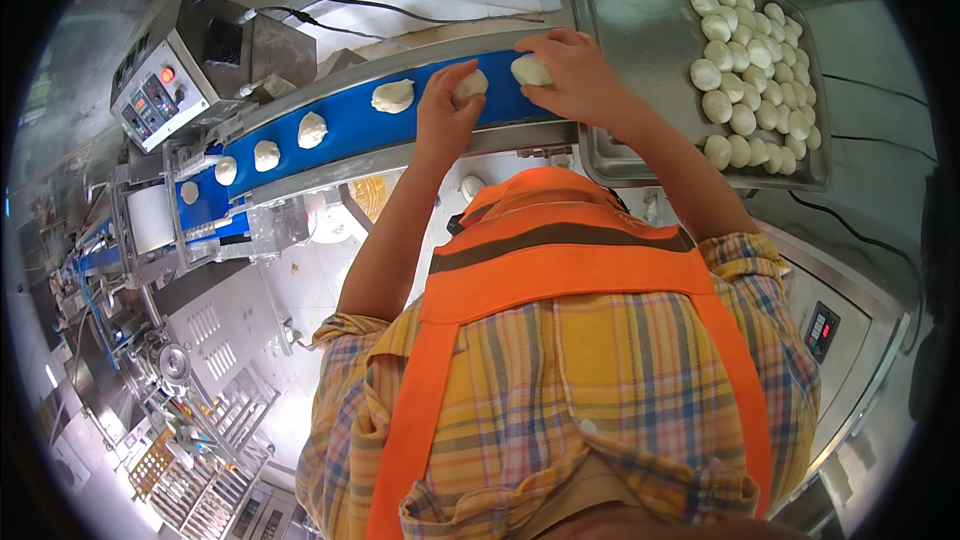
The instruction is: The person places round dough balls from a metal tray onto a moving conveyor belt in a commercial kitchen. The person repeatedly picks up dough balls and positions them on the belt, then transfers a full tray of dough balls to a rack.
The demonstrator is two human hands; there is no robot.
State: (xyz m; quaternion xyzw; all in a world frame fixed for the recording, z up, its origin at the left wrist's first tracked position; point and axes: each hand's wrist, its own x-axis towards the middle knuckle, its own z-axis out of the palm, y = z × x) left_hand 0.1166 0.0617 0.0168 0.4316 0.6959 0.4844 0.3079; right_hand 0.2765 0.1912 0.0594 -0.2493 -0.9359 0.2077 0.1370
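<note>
Over a blue conveyor belt, my left hand has its thumb and fingers around a pale dough ball. To its right, my right hand grips another dough ball at the belt's right end, beside a metal tray. A flatter, rough dough piece lies on the belt just left of my left hand. Several more pieces, one of them lumpy, are spaced out along the belt towards the left. Many smooth dough balls sit close together on the right side of the metal tray.
A metal control box with a lit red button stands behind the belt at left. Black cables run behind the belt. A white roller and more machinery are at the far left. A metal cabinet with a digital display is at right.
</note>
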